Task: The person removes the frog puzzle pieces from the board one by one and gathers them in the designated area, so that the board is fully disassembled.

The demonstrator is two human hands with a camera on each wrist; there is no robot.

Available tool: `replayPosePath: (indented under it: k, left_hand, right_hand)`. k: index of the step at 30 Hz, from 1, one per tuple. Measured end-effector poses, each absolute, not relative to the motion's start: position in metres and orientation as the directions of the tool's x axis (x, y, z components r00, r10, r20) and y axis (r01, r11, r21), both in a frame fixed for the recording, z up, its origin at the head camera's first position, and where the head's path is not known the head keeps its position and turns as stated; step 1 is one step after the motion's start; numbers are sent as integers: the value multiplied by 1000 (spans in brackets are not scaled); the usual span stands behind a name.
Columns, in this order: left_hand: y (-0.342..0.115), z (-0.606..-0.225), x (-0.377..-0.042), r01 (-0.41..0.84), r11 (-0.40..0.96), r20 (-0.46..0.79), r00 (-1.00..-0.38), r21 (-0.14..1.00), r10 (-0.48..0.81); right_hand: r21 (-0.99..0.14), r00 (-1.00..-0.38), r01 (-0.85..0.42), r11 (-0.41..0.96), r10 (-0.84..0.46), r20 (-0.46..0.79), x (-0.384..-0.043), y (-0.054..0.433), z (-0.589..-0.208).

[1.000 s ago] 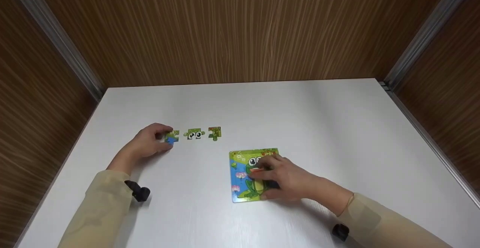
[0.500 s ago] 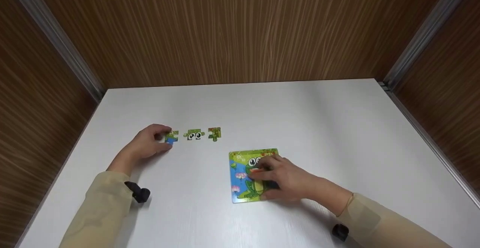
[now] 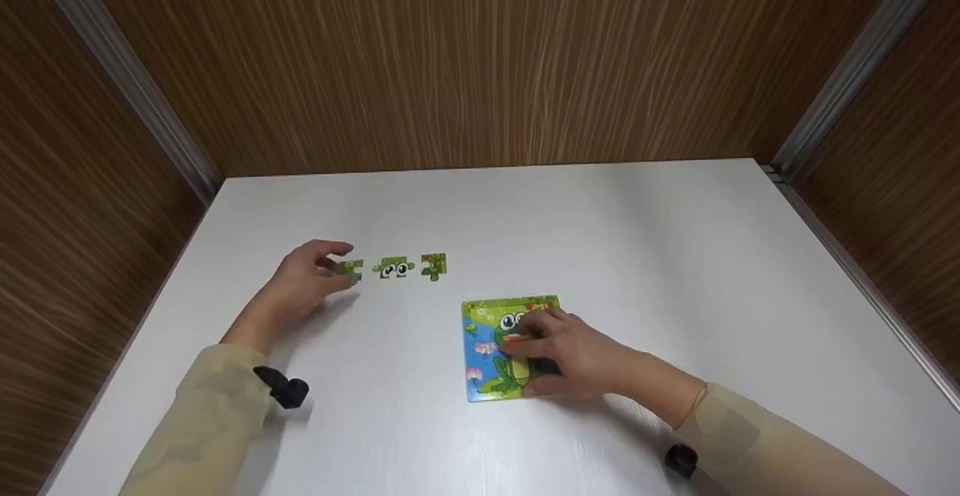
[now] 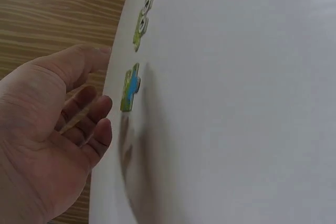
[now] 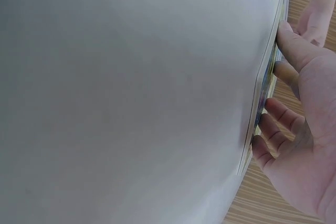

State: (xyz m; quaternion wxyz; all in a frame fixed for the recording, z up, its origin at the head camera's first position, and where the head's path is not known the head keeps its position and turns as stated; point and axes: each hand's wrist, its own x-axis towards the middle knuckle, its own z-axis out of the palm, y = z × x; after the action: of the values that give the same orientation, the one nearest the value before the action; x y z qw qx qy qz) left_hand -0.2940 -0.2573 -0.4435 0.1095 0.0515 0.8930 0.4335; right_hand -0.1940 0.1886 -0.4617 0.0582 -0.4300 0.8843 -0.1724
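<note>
Near the table's left side, my left hand hovers over a green-and-blue jigsaw piece, thumb and fingers spread and holding nothing. In the left wrist view that piece lies flat on the table, apart from the hand. Just right of it lies an eyes piece, then a green corner piece. My right hand rests on a square frog puzzle board, fingertips and thumb touching its face. Its right part is covered by the hand; the right wrist view shows the board edge-on.
The white table ends at a brown wood-grain panel at the back, with more panels left and right. A black clip-like device sits at the left cuff, and a similar dark device at the right.
My left hand has lifted a little off the jigsaw piece, with its index finger and thumb parted from it. My right hand stays on the board. The head view has shifted slightly.
</note>
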Motion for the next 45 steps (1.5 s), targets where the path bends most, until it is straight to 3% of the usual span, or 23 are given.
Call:
replayPosePath:
  k: [7, 15, 45]
  left_hand:
    - [-222, -432, -292, 189, 624, 1, -957, 758, 289]
    - [-180, -427, -280, 335, 571, 67, -896, 750, 438]
    - [-93, -458, -259, 472, 464, 30, -724, 749, 689]
  right_hand:
    - [-372, -644, -711, 597, -765, 5, -199, 187, -460]
    - [-378, -653, -700, 606, -758, -5, -202, 187, -460]
    - [-387, -664, -694, 607, -748, 17, -202, 191, -461]
